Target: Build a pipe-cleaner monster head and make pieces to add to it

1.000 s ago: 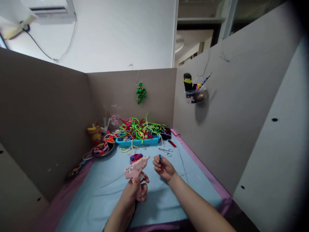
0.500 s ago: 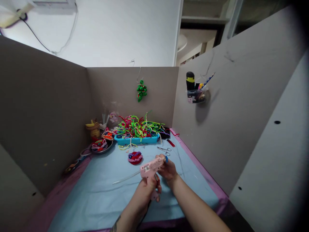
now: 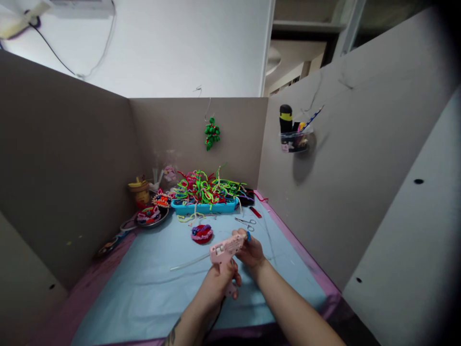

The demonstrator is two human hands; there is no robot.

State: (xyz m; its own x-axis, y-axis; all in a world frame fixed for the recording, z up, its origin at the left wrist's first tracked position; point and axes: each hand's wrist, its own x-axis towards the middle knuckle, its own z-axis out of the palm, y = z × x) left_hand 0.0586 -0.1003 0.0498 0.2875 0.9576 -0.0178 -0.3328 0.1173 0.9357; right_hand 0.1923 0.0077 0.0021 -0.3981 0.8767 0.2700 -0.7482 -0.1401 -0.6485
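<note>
My left hand [image 3: 226, 276] is wrapped round the handle of a pink hot glue gun [image 3: 226, 247]. A clear glue stick [image 3: 189, 264] juts from the gun's back end toward the left. At the nozzle, my right hand [image 3: 251, 251] pinches a small blue piece [image 3: 248, 236], too small to make out fully. Part of the right fingers is hidden behind the gun. Beyond the gun, a round red piece [image 3: 205, 236] trimmed with pink and purple fuzzy stems lies flat on the blue table cover [image 3: 154, 259].
A blue tray [image 3: 203, 208] heaped with coloured pipe cleaners [image 3: 207, 188] stands at the back. Scissors [image 3: 247, 223] and a red strip [image 3: 255, 212] lie right of it. A metal bowl [image 3: 153, 224] with fuzzy crafts is at left. Grey panels [image 3: 194, 158] enclose the table.
Hardly anything differs. Both hands keep the glue gun and blue piece together in the same place; the glue stick's free end has shifted slightly up and right.
</note>
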